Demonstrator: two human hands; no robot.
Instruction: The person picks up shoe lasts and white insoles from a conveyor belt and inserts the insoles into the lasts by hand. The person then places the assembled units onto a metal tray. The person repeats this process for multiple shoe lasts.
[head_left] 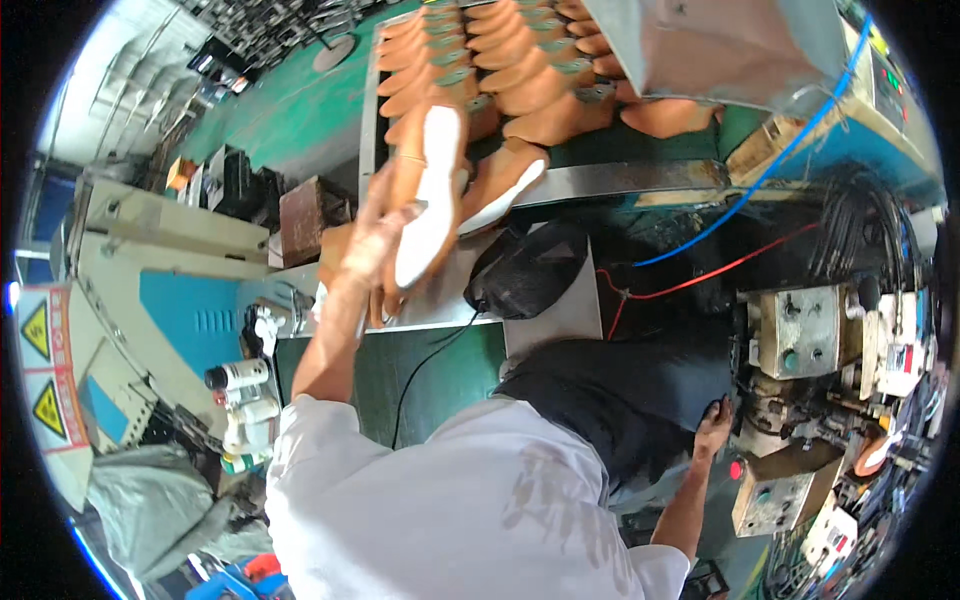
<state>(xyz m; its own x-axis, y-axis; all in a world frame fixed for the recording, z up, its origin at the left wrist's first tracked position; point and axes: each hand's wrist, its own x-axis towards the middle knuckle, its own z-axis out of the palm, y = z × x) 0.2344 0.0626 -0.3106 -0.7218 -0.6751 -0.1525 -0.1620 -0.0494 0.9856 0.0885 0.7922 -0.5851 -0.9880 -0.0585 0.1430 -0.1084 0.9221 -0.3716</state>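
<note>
My left hand (376, 232) is closed around a tan shoe upper (432, 190) with a white bottom, its thumb lying over the white underside. The shoe is held tilted above the near edge of a metal-edged rack, its white face toward me. Beside it a second tan shoe upper (512, 184), also white underneath, leans on the rack edge. Below my left hand more tan pieces are partly hidden by the forearm. My right hand (713, 428) hangs low at my right, next to the machine's control boxes, its fingers loosely stretched and nothing seen in them.
Rows of tan shoe uppers (510, 75) fill the rack (640, 180). A dark rounded object (530, 275) with a cable sits in front. Blue hose (765, 178) and red hose (715, 273) cross at right, near a control box (798, 330). Bottles (240, 375) stand left.
</note>
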